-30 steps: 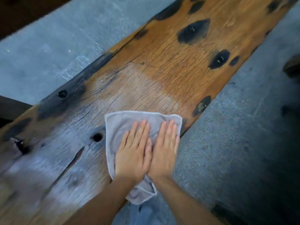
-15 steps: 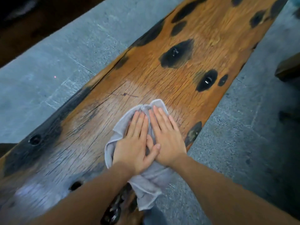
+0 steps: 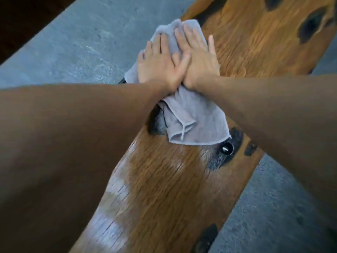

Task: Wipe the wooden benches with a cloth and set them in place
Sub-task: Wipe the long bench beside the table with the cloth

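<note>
Head view: worn wooden bench point(image 3: 164, 189), dark knots, grey floor point(image 3: 73, 42).

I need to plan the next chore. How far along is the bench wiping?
Done, apparently: the near stretch of the wooden bench shows a streaky, damp-looking sheen. In hand: the left hand and right hand press flat, side by side, on the grey cloth near the bench's left edge. Left: the orange wood beyond the hands, and setting the bench in place.
</note>
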The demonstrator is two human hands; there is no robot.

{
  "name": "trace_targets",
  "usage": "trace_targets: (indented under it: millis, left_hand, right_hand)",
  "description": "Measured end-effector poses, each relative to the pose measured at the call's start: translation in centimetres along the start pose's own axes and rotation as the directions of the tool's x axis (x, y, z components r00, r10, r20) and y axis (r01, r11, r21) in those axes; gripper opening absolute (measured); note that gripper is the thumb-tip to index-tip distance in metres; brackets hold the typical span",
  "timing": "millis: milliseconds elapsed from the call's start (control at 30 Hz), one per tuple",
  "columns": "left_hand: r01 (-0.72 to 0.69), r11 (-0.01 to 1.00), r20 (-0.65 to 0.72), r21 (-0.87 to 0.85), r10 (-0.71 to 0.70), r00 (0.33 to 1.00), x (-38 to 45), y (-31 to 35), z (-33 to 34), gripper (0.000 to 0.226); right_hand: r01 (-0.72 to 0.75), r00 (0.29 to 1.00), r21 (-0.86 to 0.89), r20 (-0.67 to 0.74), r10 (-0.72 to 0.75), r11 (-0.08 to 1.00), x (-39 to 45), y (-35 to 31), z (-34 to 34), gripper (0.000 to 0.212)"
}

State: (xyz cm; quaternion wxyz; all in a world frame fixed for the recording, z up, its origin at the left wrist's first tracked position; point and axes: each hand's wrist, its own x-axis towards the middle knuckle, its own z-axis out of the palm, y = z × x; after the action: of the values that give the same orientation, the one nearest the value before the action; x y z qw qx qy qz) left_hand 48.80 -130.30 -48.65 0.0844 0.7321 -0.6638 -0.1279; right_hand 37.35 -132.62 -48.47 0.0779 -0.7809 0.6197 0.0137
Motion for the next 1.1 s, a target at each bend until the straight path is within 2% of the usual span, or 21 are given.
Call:
trace_targets:
  millis: [133, 200, 300, 367, 467, 567, 633, 733, 867, 933, 1100]
  left_hand:
    - [0.036, 0.999, 0.019, -0.020, -0.035, 0.999, -1.3, -0.5, -0.2, 0.072]
    - [0.131, 0.991, -0.002, -0.023, -0.131, 0.991, -4.2, -1.7, -0.4, 0.070]
    - [0.326, 0.945, -0.086, 0.002, -0.325, 0.942, -13.5, -4.0, -1.0, 0.068]
    - [0.379, 0.925, -0.088, 0.015, -0.376, 0.922, -20.9, -5.6, -1.4, 0.067]
    - [0.348, 0.937, -0.020, 0.039, -0.347, 0.937, -31.0, -8.3, -1.4, 0.069]
    - [0.163, 0.983, 0.038, 0.089, -0.167, 0.985, -38.8, -9.1, -0.5, 0.067]
    - [0.096, 0.987, 0.058, 0.127, -0.104, 0.993, -41.0, -8.7, 0.4, 0.067]
    - [0.045, 0.992, 0.085, 0.118, -0.055, 0.995, -39.6, -7.6, 0.7, 0.067]
    - [-0.147, 0.984, 0.060, 0.101, 0.141, 0.988, -31.9, -4.2, 1.6, 0.068]
    - [-0.218, 0.971, 0.060, 0.095, 0.213, 0.975, -28.0, -1.9, 2.3, 0.068]
    - [-0.248, 0.964, 0.076, 0.099, 0.242, 0.967, -20.6, 2.6, 2.8, 0.067]
  right_hand:
    - [-0.049, 0.999, -0.028, -0.007, 0.049, 0.998, -1.8, -1.1, -0.1, 0.061]
    - [-0.084, 0.996, -0.025, 0.009, 0.084, 0.996, -4.2, -2.7, 0.1, 0.061]
    - [-0.028, 0.999, 0.007, 0.044, 0.028, 1.000, -11.5, -7.4, 0.9, 0.062]
    - [0.004, 0.999, 0.055, 0.051, -0.007, 0.998, -17.6, -10.7, 1.7, 0.063]
    - [-0.013, 0.998, 0.138, 0.069, 0.004, 0.990, -27.8, -14.4, 3.7, 0.062]
    - [-0.206, 0.978, 0.165, 0.071, 0.197, 0.965, -37.1, -15.5, 5.4, 0.063]
    - [-0.314, 0.949, 0.180, 0.088, 0.303, 0.932, -39.8, -14.9, 6.0, 0.067]
    - [-0.306, 0.950, 0.171, 0.116, 0.290, 0.936, -38.9, -12.3, 5.6, 0.072]
    - [-0.105, 0.994, 0.083, 0.046, 0.102, 0.991, -32.5, -4.9, 4.3, 0.073]
    - [-0.090, 0.995, 0.033, 0.037, 0.089, 0.995, -29.5, -2.0, 3.9, 0.070]
    - [-0.035, 0.997, 0.026, 0.064, 0.033, 0.999, -22.9, 2.9, 1.8, 0.067]
